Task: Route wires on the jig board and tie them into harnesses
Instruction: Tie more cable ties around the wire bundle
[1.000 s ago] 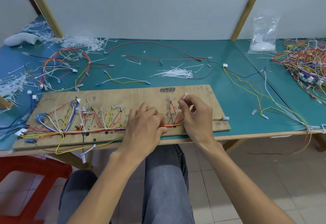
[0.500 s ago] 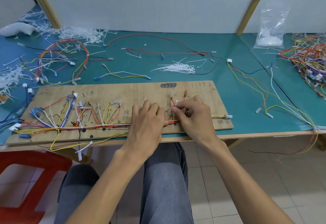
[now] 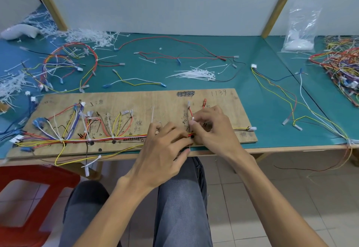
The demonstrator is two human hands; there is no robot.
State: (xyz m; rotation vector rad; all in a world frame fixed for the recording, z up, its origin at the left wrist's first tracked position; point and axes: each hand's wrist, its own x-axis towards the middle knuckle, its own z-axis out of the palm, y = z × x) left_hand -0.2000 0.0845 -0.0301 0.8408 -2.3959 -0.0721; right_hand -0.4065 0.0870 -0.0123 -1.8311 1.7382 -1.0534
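Note:
A wooden jig board [image 3: 167,102] lies along the table's near edge. A bundle of coloured wires [image 3: 108,138] runs lengthwise across it, with branches fanning up on the left and white ties at several points. My left hand [image 3: 165,145] grips the bundle near the board's middle, fingers curled over the wires. Right beside it, my right hand [image 3: 210,128] pinches the end of a white cable tie [image 3: 193,118] above the bundle. Another white tie tail [image 3: 152,113] sticks up behind my left hand's fingers.
Loose white cable ties [image 3: 196,74] lie behind the board. A finished harness [image 3: 68,64] and tie offcuts [image 3: 81,36] sit at the back left. A wire heap [image 3: 342,66] and a plastic bag [image 3: 301,31] are at the right. A red stool [image 3: 29,194] stands at lower left.
My right hand has come down and left from the board's upper part to the bundle, closing up against my left hand. The left hand has stayed on the wires.

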